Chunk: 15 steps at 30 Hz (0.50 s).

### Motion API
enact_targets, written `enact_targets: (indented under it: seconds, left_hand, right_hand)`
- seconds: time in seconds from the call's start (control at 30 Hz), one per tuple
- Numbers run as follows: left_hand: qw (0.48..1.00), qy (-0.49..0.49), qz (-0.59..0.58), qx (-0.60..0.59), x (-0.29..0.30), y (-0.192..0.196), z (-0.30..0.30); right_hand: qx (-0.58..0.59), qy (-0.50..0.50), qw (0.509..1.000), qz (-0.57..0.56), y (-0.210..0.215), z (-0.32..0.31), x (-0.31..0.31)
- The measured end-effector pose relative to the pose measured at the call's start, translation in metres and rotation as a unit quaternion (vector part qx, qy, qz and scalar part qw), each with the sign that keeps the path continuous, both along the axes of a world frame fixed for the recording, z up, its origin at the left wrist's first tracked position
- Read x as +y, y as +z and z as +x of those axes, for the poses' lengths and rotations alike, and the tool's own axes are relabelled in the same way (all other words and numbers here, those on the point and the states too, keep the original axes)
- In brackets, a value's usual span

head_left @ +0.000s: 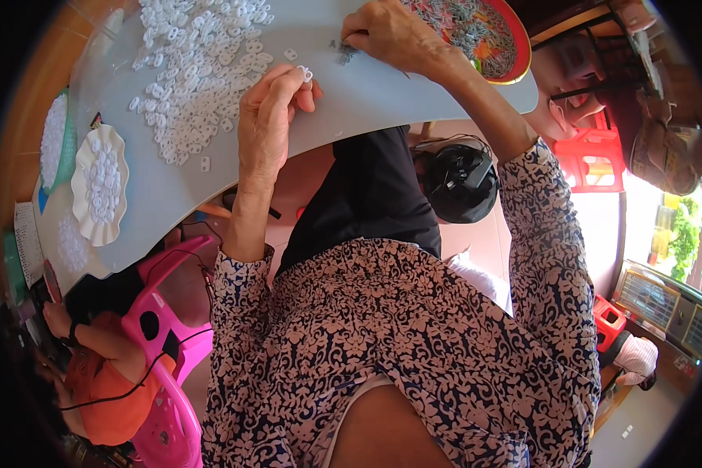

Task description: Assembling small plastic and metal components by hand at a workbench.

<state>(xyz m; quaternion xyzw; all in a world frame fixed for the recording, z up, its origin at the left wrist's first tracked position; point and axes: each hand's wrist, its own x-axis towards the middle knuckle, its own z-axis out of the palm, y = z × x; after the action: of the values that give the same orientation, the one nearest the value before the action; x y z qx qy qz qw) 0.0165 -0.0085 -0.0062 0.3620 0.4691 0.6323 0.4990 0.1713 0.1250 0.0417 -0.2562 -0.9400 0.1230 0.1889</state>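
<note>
Between the thumb and fingers of my left hand is a small white plastic piece with a hole in it. My right hand bends down at the far side of the table, its fingers closed together. Just under those fingertips a few small grey pieces lie on the tabletop; whether one is pinched is hidden. A big spread of similar white plastic pieces covers the table left of my left hand. Beside my right wrist stands a red-rimmed round tray holding many thin grey pieces.
The grey table curves around me. At its left are a scalloped white dish and a green basket, both with white pieces. A person in orange sits by a pink chair. A black helmet-like object is below the table.
</note>
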Motion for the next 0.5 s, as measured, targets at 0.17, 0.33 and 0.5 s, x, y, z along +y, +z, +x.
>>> enact_targets:
  seconds: [0.17,0.33,0.5]
  left_hand:
    - [0.999,0.0,0.027,0.024,-0.001,0.001,0.003]
    - [0.999,0.003,0.036,0.041,-0.001,0.0,0.003]
    - [0.998,-0.003,0.049,0.036,0.0,-0.005,0.0]
  right_hand:
    - [-0.076,-0.003,0.996,0.056,-0.012,-0.011,0.009]
    - [-0.107,-0.045,0.984,0.137,-0.02,-0.018,0.011]
    - [-0.021,-0.004,1.0,-0.02,0.004,-0.009,-0.008]
